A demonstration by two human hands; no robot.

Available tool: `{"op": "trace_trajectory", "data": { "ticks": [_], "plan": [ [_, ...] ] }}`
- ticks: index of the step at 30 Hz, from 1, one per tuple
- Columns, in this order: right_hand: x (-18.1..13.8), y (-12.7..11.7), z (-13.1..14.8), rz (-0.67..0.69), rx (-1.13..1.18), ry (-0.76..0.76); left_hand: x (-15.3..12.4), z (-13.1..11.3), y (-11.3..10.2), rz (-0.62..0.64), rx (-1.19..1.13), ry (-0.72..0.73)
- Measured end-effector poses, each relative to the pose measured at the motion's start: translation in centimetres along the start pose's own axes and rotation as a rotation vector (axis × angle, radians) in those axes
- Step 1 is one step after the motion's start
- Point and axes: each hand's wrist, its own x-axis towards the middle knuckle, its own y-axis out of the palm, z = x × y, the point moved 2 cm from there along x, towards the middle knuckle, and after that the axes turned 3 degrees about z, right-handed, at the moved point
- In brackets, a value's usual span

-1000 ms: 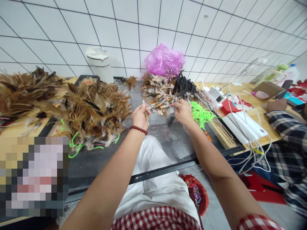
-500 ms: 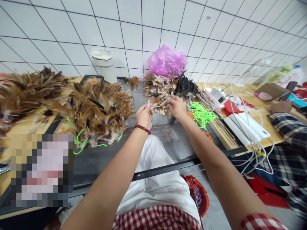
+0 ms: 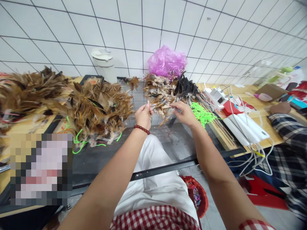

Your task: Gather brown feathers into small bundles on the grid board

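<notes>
Bare right hand (image 3: pixel 184 114) has shifted rightward, half open and apparently empty, beside the mottled brown-and-white feather pile (image 3: pixel 159 91); closed left hand (image 3: pixel 143 115) pinches pale feather material (image 3: pixel 148 103).

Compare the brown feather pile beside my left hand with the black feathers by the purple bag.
Color: the brown pile is mostly brown, whereas the black feathers are dark.
Size: the brown pile spreads much wider than the black feathers.
Cord: green cord pokes from the brown pile; none shows on the black feathers.
Both are heaps of many feathers.
</notes>
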Motion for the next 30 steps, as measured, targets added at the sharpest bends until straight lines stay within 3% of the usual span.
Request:
{"op": "trace_trajectory", "data": {
  "ticks": [4,7,10,19,30],
  "plan": [
    [-0.4,-0.2,-1.6,0.117,0.021,0.088,-0.1,0.1,0.0,0.005,0.028,0.018],
    [-0.7,0.8,-2.1,0.221,0.013,0.087,-0.1,0.1,0.0,0.011,0.055,0.027],
    [-0.5,1.6,-1.8,0.242,-0.041,0.056,-0.2,0.1,0.1,0.018,0.088,0.040],
    [0.0,0.1,0.8,0.100,-0.209,-0.152,-1.7,0.1,1.6,0.167,0.304,0.076],
    [0.0,0.4,3.2,0.012,-0.182,-0.195,-2.2,0.8,1.5,0.276,0.588,-0.017]
  ]
}}
